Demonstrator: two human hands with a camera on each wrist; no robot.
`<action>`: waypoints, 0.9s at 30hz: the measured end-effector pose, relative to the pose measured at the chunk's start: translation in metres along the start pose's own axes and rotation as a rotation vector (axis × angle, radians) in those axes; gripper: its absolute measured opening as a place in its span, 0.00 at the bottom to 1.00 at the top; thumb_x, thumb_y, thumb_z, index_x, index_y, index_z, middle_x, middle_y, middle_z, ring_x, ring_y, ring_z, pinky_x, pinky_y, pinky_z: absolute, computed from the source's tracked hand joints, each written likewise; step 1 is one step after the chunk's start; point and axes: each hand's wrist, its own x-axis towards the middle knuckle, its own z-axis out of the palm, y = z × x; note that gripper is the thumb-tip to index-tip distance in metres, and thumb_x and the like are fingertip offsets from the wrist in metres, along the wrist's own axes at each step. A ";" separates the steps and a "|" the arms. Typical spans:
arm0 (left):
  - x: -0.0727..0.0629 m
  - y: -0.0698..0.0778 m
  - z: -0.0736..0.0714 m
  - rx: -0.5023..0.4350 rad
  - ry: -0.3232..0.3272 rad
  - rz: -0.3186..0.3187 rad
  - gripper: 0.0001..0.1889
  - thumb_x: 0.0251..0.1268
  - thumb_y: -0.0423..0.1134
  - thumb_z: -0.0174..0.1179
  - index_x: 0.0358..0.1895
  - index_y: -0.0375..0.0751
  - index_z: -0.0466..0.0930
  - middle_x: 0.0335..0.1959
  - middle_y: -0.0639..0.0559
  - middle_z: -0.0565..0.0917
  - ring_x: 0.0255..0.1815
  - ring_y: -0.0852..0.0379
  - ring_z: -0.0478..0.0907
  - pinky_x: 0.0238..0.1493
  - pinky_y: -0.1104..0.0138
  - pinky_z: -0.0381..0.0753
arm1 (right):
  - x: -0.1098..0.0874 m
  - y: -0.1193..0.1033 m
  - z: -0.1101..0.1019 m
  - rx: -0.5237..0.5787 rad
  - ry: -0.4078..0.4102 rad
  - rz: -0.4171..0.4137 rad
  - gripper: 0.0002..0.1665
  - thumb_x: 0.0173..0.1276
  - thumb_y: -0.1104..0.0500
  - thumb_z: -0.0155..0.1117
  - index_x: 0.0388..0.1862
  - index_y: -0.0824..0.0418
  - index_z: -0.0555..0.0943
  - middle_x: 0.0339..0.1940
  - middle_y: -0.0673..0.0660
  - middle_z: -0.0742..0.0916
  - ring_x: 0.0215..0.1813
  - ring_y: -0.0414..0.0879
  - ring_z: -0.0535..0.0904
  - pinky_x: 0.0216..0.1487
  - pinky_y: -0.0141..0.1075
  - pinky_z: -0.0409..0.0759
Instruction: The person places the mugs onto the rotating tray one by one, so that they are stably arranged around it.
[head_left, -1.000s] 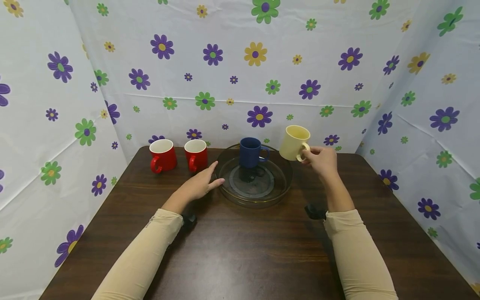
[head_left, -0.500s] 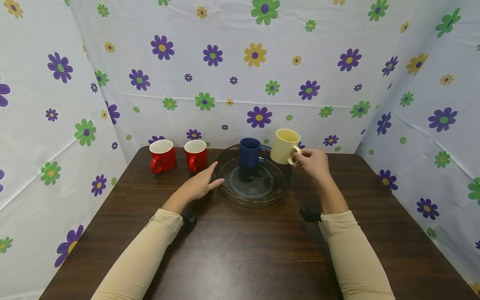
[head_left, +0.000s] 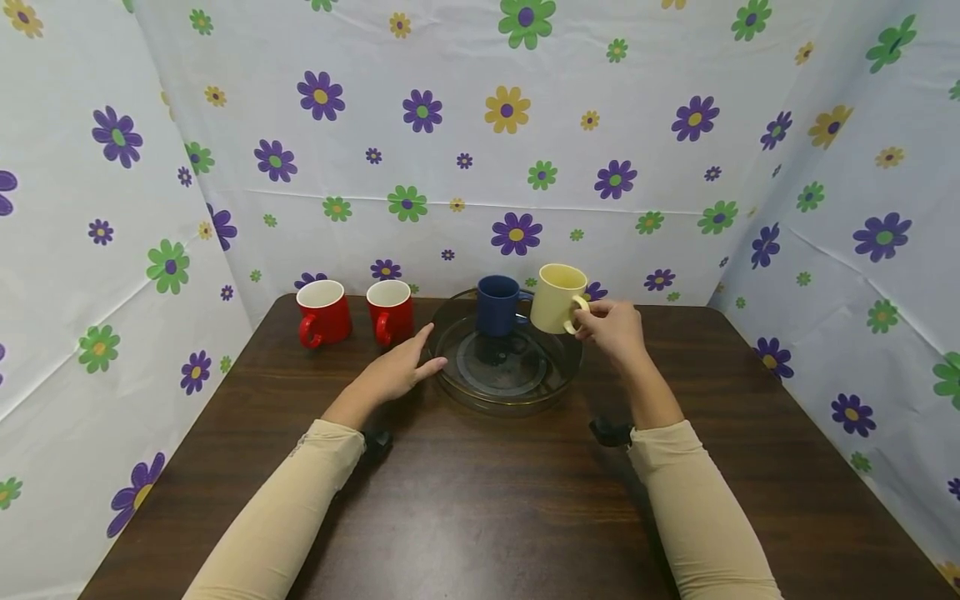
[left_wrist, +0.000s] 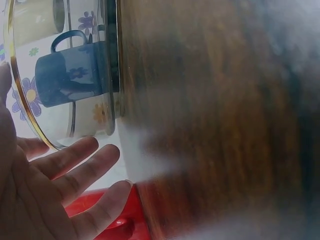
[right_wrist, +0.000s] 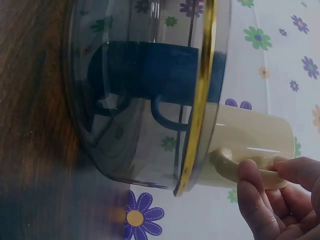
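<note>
My right hand point(head_left: 617, 332) pinches the handle of a pale yellow mug point(head_left: 555, 302), held upright over the right back side of a clear round glass dish point(head_left: 501, 407). In the right wrist view the yellow mug point(right_wrist: 255, 132) shows partly through the dish's gold-edged wall, its base lifted. Inside the dish, toward the back, stands a blue mug point(head_left: 497, 307), its handle partly behind the yellow mug. My left hand point(head_left: 390, 372) is at the dish's left side, fingers spread and fairly straight; in the left wrist view the fingers point(left_wrist: 75, 155) lie by the rim.
Two red mugs with white insides stand at the back left of the brown wooden table point(head_left: 465, 500): a left one point(head_left: 327, 317) and a right one point(head_left: 393, 313). A flowered white cloth point(head_left: 315, 242) hangs behind the table and along both sides.
My right hand has carried the yellow mug leftward and slightly down, from beside the dish's right rim to over the dish, close to the blue mug. The left hand has stayed in place.
</note>
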 end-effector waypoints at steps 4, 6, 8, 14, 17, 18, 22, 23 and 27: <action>-0.002 0.000 0.000 0.002 -0.003 -0.007 0.47 0.75 0.63 0.51 0.83 0.40 0.41 0.82 0.38 0.53 0.80 0.38 0.55 0.76 0.43 0.57 | -0.001 0.002 0.005 -0.039 -0.003 -0.005 0.18 0.73 0.59 0.66 0.53 0.73 0.85 0.42 0.72 0.89 0.27 0.45 0.87 0.30 0.30 0.86; -0.002 0.001 -0.001 0.002 -0.004 -0.010 0.47 0.75 0.63 0.51 0.83 0.40 0.41 0.82 0.38 0.53 0.80 0.38 0.55 0.76 0.43 0.57 | -0.002 0.003 0.008 -0.049 -0.007 -0.008 0.18 0.73 0.59 0.66 0.53 0.73 0.85 0.41 0.71 0.89 0.29 0.49 0.88 0.33 0.35 0.87; -0.002 0.002 -0.001 0.001 -0.005 -0.012 0.47 0.74 0.63 0.51 0.83 0.40 0.41 0.82 0.38 0.53 0.80 0.38 0.55 0.76 0.42 0.57 | -0.003 0.003 0.010 -0.067 -0.010 -0.011 0.18 0.73 0.59 0.67 0.53 0.72 0.85 0.39 0.69 0.89 0.32 0.54 0.89 0.36 0.40 0.88; -0.002 0.004 -0.002 0.012 -0.006 -0.010 0.48 0.74 0.64 0.51 0.83 0.40 0.41 0.81 0.37 0.54 0.80 0.38 0.55 0.75 0.42 0.58 | -0.006 0.005 0.019 -0.129 -0.031 -0.006 0.18 0.73 0.57 0.67 0.50 0.71 0.86 0.33 0.65 0.90 0.34 0.58 0.89 0.31 0.36 0.87; -0.002 0.005 -0.002 0.012 -0.006 -0.011 0.47 0.74 0.64 0.51 0.83 0.40 0.41 0.81 0.37 0.54 0.80 0.38 0.55 0.75 0.42 0.58 | -0.008 0.005 0.023 -0.145 -0.037 -0.004 0.18 0.73 0.56 0.67 0.49 0.72 0.86 0.31 0.64 0.90 0.32 0.55 0.89 0.30 0.34 0.86; -0.002 0.005 -0.002 0.011 -0.006 -0.012 0.47 0.74 0.64 0.51 0.83 0.40 0.42 0.81 0.37 0.54 0.80 0.38 0.55 0.75 0.42 0.58 | -0.009 0.005 0.025 -0.155 -0.037 -0.004 0.17 0.73 0.57 0.67 0.48 0.72 0.86 0.31 0.64 0.90 0.32 0.54 0.89 0.29 0.34 0.86; -0.002 0.005 -0.002 0.019 -0.005 -0.016 0.47 0.74 0.64 0.51 0.83 0.40 0.42 0.81 0.37 0.54 0.80 0.38 0.56 0.75 0.42 0.58 | -0.012 0.005 0.033 -0.201 -0.032 -0.013 0.16 0.73 0.57 0.66 0.46 0.71 0.87 0.30 0.63 0.90 0.29 0.50 0.88 0.28 0.33 0.85; -0.002 0.005 -0.002 0.020 -0.005 -0.016 0.47 0.74 0.64 0.51 0.83 0.40 0.42 0.81 0.37 0.54 0.80 0.38 0.56 0.75 0.42 0.58 | -0.013 0.005 0.035 -0.208 -0.031 -0.016 0.15 0.73 0.57 0.66 0.46 0.71 0.87 0.30 0.63 0.90 0.29 0.50 0.88 0.28 0.33 0.85; -0.002 0.006 -0.002 0.022 -0.005 -0.017 0.47 0.74 0.64 0.51 0.83 0.40 0.42 0.81 0.37 0.54 0.79 0.38 0.56 0.75 0.42 0.58 | -0.017 0.005 0.044 -0.215 -0.041 -0.013 0.14 0.74 0.59 0.66 0.42 0.72 0.86 0.29 0.63 0.89 0.29 0.50 0.88 0.27 0.33 0.85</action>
